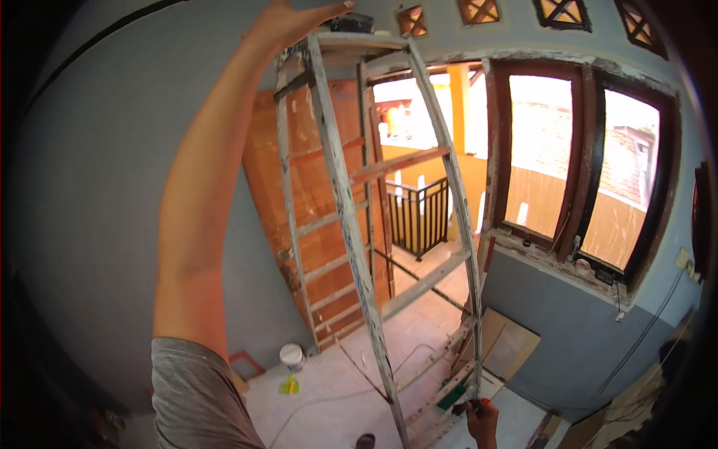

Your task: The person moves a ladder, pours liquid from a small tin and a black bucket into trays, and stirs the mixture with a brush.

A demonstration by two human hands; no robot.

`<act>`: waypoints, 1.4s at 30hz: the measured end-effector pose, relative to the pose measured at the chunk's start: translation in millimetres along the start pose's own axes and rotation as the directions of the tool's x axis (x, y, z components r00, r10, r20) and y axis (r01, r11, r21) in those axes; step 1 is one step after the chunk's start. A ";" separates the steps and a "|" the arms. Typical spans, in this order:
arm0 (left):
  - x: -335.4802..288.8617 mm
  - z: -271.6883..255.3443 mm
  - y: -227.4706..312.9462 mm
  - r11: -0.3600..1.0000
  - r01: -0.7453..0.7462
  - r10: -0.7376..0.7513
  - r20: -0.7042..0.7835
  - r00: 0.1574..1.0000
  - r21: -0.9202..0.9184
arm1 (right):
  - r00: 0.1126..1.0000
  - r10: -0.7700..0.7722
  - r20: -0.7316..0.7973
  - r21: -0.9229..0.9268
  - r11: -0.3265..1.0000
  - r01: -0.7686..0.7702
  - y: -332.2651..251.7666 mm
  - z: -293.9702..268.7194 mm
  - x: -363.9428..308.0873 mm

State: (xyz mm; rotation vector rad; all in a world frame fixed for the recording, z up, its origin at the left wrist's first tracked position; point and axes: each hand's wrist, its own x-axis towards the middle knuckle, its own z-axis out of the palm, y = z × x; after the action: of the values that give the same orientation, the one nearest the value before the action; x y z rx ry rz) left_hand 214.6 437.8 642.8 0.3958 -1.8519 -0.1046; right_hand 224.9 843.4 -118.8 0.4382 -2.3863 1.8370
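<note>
Grey wall (pixel 112 209) to the left, pale tiled floor (pixel 321 426) below, brown-framed window (pixel 587 150) at right, orange-brown door (pixel 262 142) behind. At centre: paint-spattered ladder (pixel 351 224), upright, legs splayed, in front of the bright doorway.

Left hand (pixel 292 24) raised to ladder height, partly cut by the upper edge of view, one digit stretched toward a dark container (pixel 351 24) on the top platform (pixel 366 46); cannot tell if gripping anything or even touching. Right hand (pixel 482 419) low, by the lower rungs, fingers closed around a small dark tool (pixel 471 405), kind too small to tell. Green object (pixel 451 395) just beyond, also unclear.

To do this reach well, judging from here: check for flat footing under all legs, take firm hold of solid frame rather than the loose container, hold the tool clear of the rungs. Avoid pulling sideways; could rock the ladder or knock the container off.

Containers: dark one up top, contents hidden; white bucket (pixel 292 356) on the floor near the rear left leg, contents not readable. Yellow-green item (pixel 289 385) just in front of it.
</note>
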 end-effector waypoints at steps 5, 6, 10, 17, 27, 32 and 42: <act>72.5 60.1 6.9 0.986 -0.064 0.048 0.102 0.994 0.153 | 0.984 0.145 -0.102 -0.167 0.973 -0.160 -29.0 56.7 -27.7; 78.7 80.1 9.1 0.945 -0.153 0.161 -0.001 0.987 0.289 | 0.972 0.192 -0.136 -0.137 0.968 -0.210 -34.9 67.3 -33.0; 118.7 131.0 12.5 0.785 -0.295 0.394 -0.072 0.916 0.545 | 0.964 0.207 -0.165 -0.189 0.953 -0.237 -16.1 77.7 -34.8; 120.3 147.7 14.1 0.791 -0.355 0.470 -0.124 0.874 0.499 | 0.964 0.050 -0.260 -0.315 0.939 -0.134 11.9 21.7 -17.3; 193.5 157.7 -58.3 0.827 -0.325 0.465 -0.234 0.854 0.458 | 0.975 0.122 -0.186 -0.281 0.944 -0.172 -0.9 -19.6 31.0; 126.5 154.4 -0.1 0.872 -0.292 0.403 -0.238 0.884 0.392 | 0.961 0.193 -0.200 -0.284 0.927 -0.246 11.3 -43.5 22.6; 128.7 152.2 8.9 0.839 -0.203 0.270 -0.062 0.961 0.506 | 0.975 0.125 -0.185 -0.243 0.955 -0.168 37.8 -39.9 9.9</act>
State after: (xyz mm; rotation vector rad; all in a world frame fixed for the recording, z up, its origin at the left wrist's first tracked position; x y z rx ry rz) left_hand 35.8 385.6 714.2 0.5076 -1.7665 0.5703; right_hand 200.8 888.7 -140.7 0.0783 -2.5490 1.5121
